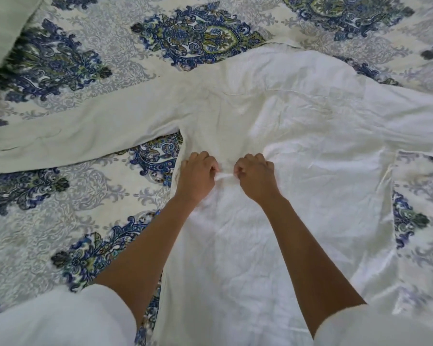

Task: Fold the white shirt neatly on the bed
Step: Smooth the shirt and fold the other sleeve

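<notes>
Lying spread over the bed, the white shirt fills the middle and right of the view, its body running from the near edge up to the far side of the bedspread. One long shirt sleeve stretches flat to the left and runs out of view there. The other side of the shirt reaches past the right edge. The shirt's left side seam lies just beside the left forearm, and its right edge falls as a straight line with open bedspread beyond it. Bare bedspread also lies open to the left, both above and below the outstretched sleeve.

The left grip and right grip sit close together on the shirt's chest, each with fingers curled tight and pinching a small raised ridge of cloth between them. The fabric around them is wrinkled.

The bedspread is cream with blue and green paisley medallions. A pale green cloth lies at the far left corner, well apart from the shirt. The person's own white cuffs show at the near edge.
</notes>
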The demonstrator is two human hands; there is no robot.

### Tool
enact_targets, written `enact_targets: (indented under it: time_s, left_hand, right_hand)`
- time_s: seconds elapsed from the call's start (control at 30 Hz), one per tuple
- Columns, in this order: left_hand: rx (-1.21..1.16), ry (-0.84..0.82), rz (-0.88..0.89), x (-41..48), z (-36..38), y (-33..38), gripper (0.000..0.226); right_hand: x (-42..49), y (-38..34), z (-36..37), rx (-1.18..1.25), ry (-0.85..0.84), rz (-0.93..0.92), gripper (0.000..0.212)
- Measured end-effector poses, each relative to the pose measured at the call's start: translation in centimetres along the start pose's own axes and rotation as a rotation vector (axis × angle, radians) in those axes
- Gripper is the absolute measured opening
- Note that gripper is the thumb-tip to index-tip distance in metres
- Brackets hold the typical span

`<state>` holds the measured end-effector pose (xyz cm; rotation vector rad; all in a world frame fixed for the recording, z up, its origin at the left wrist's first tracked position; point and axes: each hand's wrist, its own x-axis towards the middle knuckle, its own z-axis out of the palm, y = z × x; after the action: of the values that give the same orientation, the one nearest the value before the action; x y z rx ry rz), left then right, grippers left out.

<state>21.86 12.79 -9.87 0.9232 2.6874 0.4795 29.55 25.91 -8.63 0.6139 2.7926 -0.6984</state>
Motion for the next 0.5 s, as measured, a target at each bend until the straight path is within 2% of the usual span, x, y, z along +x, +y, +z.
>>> enact_targets:
  time_s: [0.1, 0.2, 0.3, 0.4, 0.5]
  left_hand:
    - [0.094, -0.078, 0.05, -0.9, -0.5, -0.4, 0.015]
    - [0.102, -0.024, 0.109, -2.9, -0.3, -0.5, 0.009]
    - [0.121, 0.005, 0.156, -7.3, 1.0, -0.8, 0.02]
    - [0.056, -0.019, 0.117, -13.1, 2.2, -1.1, 0.013]
    - [0.029, -0.075, 0.101, -17.3, 2.7, -0.9, 0.015]
  right_hand:
    - [-1.2, 0.2, 0.3, -0.04, -0.013, -0.019, 0.019]
    - [-2.3, -0.3, 0.5, -0.038, -0.029, -0.017, 0.023]
    - [-5.8, -0.6, 1.6, -0.036, -0.035, -0.031, 0.029]
    - [-9.8, -0.4, 3.2, -0.026, -0.009, -0.048, 0.025]
    - [-11.7, -0.3, 3.2, -0.046, -0.168, -0.019, 0.02]
